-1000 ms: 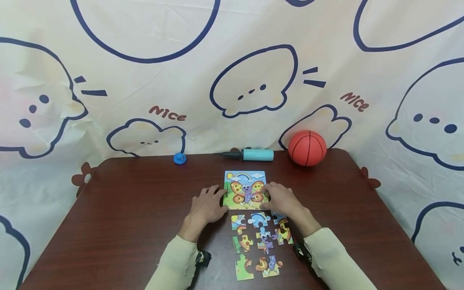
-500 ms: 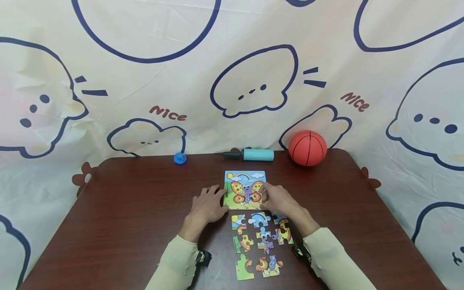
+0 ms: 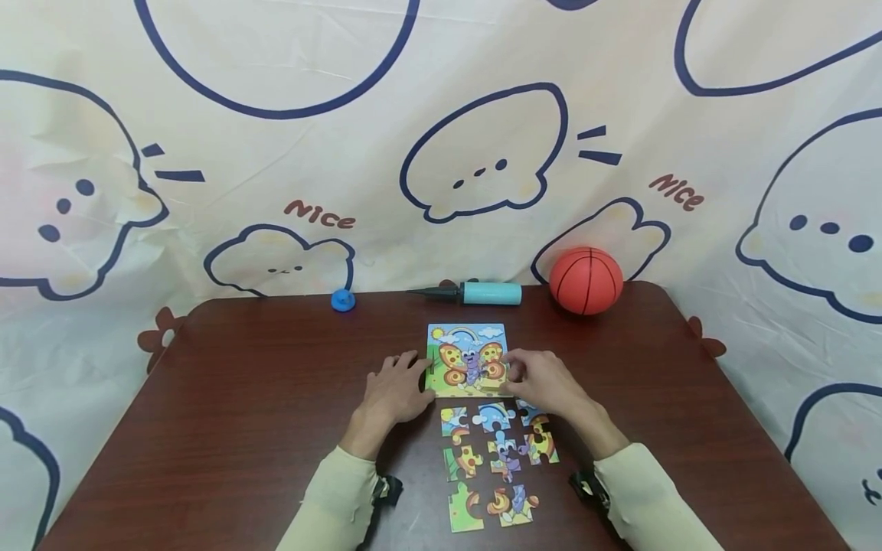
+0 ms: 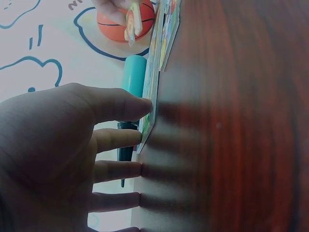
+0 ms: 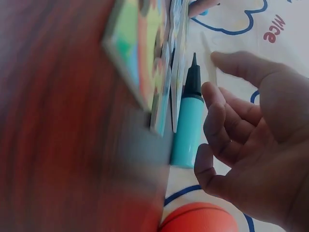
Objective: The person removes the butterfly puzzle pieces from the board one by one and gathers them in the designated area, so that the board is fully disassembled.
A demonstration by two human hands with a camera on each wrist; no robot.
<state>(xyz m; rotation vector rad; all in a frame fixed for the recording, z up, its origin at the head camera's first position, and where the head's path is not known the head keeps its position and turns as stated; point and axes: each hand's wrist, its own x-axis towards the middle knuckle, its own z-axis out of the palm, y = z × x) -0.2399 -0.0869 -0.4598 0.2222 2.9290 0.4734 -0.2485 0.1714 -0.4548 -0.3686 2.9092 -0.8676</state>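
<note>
A puzzle board (image 3: 465, 340) with a butterfly picture lies on the table. My left hand (image 3: 396, 389) rests at its left edge, fingers straight and spread, thumb and forefinger touching the rim, as the left wrist view shows. Over the board's lower right corner, my right hand (image 3: 547, 381) pinches a small puzzle piece (image 4: 133, 24) between thumb and forefinger, seen edge-on in the left wrist view. The other right fingers are curled. Loose puzzle pieces (image 3: 465, 511) lie in rows in front of the board, several of them, the top right one partly under my right wrist.
Behind the board lie a teal hand pump (image 3: 491, 293) with a black nozzle and, to the right, a red ball (image 3: 586, 282). A small blue disc (image 3: 342, 300) sits at the back left edge of the brown table (image 3: 262, 398). A printed cloth (image 3: 276, 153) hangs behind.
My right hand has lifted from the board's right side and moved slightly right, with a puzzle piece now pinched in its fingers. The left hand has stayed in place.
</note>
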